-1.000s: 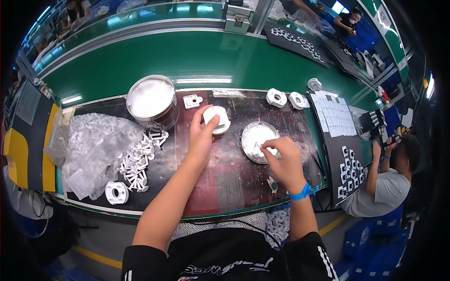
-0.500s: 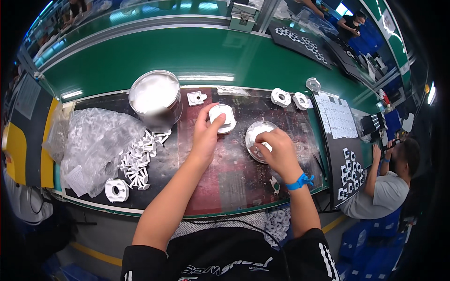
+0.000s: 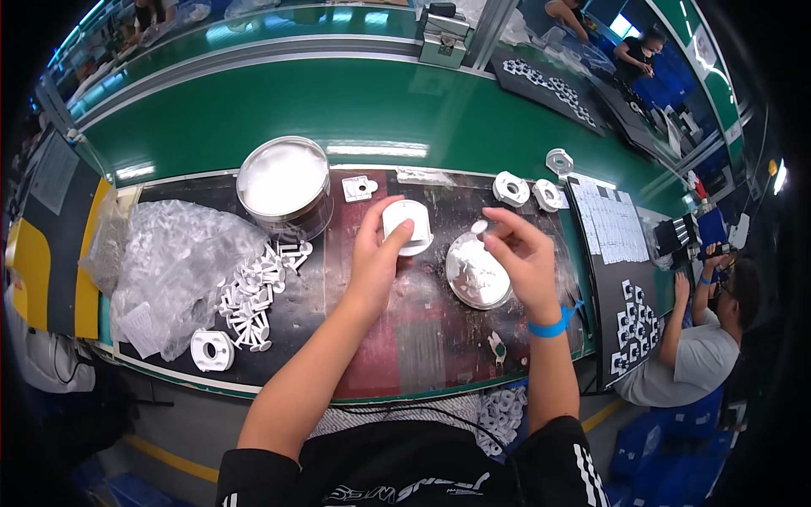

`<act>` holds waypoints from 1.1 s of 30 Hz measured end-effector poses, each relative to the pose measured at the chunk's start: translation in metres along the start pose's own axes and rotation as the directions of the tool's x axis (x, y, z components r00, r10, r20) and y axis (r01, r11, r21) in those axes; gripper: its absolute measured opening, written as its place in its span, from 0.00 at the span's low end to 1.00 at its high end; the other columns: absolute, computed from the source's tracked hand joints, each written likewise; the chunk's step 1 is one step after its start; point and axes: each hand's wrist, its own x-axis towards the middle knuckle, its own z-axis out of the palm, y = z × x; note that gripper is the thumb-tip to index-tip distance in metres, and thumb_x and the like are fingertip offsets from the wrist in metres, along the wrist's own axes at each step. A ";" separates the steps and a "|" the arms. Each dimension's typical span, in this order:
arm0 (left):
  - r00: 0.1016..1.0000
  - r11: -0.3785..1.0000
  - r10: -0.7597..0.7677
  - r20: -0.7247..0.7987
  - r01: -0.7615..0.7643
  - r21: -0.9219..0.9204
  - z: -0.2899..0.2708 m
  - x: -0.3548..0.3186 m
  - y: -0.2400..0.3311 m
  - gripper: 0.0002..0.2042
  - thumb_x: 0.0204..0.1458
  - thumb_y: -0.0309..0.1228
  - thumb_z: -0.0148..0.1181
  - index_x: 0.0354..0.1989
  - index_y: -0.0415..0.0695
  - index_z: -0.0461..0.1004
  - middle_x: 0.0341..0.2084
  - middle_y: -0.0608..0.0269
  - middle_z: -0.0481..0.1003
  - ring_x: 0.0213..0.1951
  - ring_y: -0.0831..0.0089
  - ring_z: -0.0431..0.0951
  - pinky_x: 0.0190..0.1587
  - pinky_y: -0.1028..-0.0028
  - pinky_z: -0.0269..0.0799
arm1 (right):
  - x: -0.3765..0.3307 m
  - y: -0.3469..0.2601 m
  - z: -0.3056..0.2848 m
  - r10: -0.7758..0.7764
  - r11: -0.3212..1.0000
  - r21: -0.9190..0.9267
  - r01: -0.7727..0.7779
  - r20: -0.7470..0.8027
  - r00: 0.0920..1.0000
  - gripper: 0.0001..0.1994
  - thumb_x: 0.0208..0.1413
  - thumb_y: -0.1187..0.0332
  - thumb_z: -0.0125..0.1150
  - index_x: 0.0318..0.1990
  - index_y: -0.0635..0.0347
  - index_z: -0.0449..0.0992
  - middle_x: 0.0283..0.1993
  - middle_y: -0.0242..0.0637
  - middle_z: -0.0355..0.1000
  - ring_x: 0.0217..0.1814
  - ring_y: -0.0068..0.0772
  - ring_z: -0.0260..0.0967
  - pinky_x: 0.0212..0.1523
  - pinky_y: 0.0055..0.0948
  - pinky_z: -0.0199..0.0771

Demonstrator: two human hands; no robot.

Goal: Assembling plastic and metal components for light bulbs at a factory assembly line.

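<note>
White casing [image 3: 405, 214] fills the grip of the left hand [image 3: 377, 247]; I see the right hand [image 3: 529, 255] pinching a small white piece [image 3: 479, 226] near the round dish [image 3: 482, 306].

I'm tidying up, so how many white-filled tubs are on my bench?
2: a big tub at the back left, and a small tub just left of the right hand.

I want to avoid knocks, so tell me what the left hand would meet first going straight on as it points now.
Likely the pale flat strip near the far edge of the dark work surface; the left hand and its white part look raised, so they may pass above it.
</note>
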 end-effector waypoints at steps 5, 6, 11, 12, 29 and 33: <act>0.984 0.987 0.094 0.151 -0.112 0.115 0.007 -0.013 0.005 0.22 0.56 0.30 0.60 0.59 0.44 0.65 0.46 0.63 0.73 0.42 0.78 0.76 0.41 0.78 0.73 | 0.031 0.000 0.004 -0.001 0.899 0.437 -0.036 0.083 0.997 0.15 0.56 0.75 0.63 0.51 0.64 0.75 0.41 0.35 0.77 0.43 0.25 0.74 0.42 0.24 0.75; 0.977 0.986 0.100 0.189 -0.123 0.112 0.010 -0.017 0.005 0.22 0.56 0.29 0.60 0.59 0.43 0.64 0.46 0.62 0.73 0.44 0.77 0.76 0.44 0.77 0.73 | 0.030 0.003 0.006 0.017 0.864 0.501 -0.056 0.082 0.997 0.15 0.55 0.74 0.64 0.51 0.63 0.74 0.42 0.36 0.77 0.43 0.26 0.75 0.43 0.25 0.75; 0.959 0.998 -0.010 0.282 -0.008 0.061 0.017 -0.031 0.012 0.24 0.56 0.30 0.60 0.59 0.42 0.60 0.44 0.54 0.76 0.46 0.73 0.77 0.47 0.74 0.73 | 0.014 0.011 0.021 0.029 0.805 0.593 -0.007 -0.028 0.999 0.20 0.55 0.72 0.66 0.53 0.61 0.69 0.40 0.38 0.77 0.43 0.26 0.75 0.47 0.25 0.73; 0.950 0.998 -0.017 0.311 -0.002 0.062 0.016 -0.032 0.010 0.24 0.56 0.31 0.61 0.58 0.43 0.59 0.44 0.54 0.76 0.45 0.73 0.77 0.46 0.75 0.73 | 0.009 0.011 0.023 0.058 0.787 0.616 -0.042 -0.005 0.998 0.19 0.54 0.72 0.66 0.52 0.61 0.69 0.39 0.38 0.77 0.44 0.26 0.75 0.48 0.26 0.75; 0.941 0.994 -0.082 0.328 0.054 0.094 0.022 -0.035 0.009 0.22 0.57 0.27 0.61 0.56 0.39 0.59 0.40 0.53 0.77 0.42 0.74 0.78 0.42 0.76 0.76 | 0.002 0.014 0.034 0.153 0.769 0.628 -0.122 0.004 0.988 0.12 0.55 0.78 0.63 0.45 0.64 0.69 0.37 0.43 0.78 0.41 0.28 0.76 0.44 0.26 0.77; 0.941 0.993 -0.086 0.328 0.055 0.101 0.022 -0.034 0.008 0.22 0.57 0.27 0.61 0.56 0.38 0.59 0.39 0.53 0.77 0.42 0.74 0.78 0.41 0.76 0.76 | 0.003 0.018 0.035 0.162 0.769 0.625 -0.134 0.012 0.987 0.11 0.55 0.78 0.62 0.44 0.63 0.68 0.37 0.44 0.77 0.41 0.28 0.77 0.44 0.27 0.78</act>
